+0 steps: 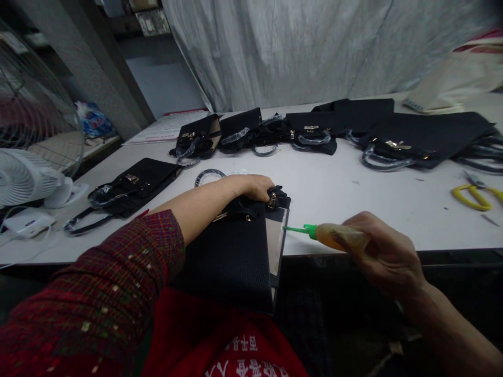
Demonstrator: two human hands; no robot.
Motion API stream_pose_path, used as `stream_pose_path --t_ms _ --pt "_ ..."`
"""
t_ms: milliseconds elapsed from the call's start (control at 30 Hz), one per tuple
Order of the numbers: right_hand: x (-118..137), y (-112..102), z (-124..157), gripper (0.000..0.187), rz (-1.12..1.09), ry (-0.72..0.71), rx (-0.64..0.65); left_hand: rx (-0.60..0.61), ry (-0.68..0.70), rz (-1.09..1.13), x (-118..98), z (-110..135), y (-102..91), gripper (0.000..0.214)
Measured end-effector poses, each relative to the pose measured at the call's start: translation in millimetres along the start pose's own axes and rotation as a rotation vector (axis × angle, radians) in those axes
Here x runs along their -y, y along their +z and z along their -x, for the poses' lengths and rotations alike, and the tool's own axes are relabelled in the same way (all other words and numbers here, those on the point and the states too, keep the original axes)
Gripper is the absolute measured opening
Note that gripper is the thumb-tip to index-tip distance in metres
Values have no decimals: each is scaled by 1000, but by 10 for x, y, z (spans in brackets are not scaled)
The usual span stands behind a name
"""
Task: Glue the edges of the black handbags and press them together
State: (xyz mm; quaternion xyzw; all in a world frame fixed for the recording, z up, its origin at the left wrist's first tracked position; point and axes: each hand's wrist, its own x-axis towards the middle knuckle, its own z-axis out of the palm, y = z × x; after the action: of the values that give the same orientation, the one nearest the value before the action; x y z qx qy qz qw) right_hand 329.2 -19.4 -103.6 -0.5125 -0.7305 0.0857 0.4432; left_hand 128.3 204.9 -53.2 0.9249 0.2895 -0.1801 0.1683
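A black leather handbag lies across the near edge of the white table, partly over my lap. My left hand is closed over the bag's top flap by its gold clasp, pressing it down. My right hand grips a small squeeze bottle of amber liquid with a green nozzle. The nozzle tip points left and sits right at the bag's open side edge, where a pale lining panel shows.
Several more black handbags lie along the far side and at the left. Yellow-handled scissors rest at the right. A white fan stands at the left edge. A grey sheet hangs behind the table.
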Motion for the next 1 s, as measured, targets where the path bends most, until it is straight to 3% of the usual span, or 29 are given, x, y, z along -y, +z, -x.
stream_pose_path --t_ms 167,300,467,533,733,900,1000 --pt "-77 -37 7 13 -12 -78 142 -9 34 7 57 -40 45 38" --pt "-130 -30 -16 11 9 -49 56 -16 28 -14 54 -26 39 39" --pt "-159 -12 -91 4 4 -37 98 -17 41 -13 37 -13 21 36" --pt "-133 -15 -105 5 24 -69 65 -21 25 -17 33 -13 21 37" --pt "15 -47 -76 16 150 -290 148 -33 14 -21 8 12 20 36" --pt "63 -39 -62 14 118 -314 229 -39 27 -18 16 22 10 38" --pt "119 -30 -55 16 90 -286 206 -54 40 -31 24 23 26 38"
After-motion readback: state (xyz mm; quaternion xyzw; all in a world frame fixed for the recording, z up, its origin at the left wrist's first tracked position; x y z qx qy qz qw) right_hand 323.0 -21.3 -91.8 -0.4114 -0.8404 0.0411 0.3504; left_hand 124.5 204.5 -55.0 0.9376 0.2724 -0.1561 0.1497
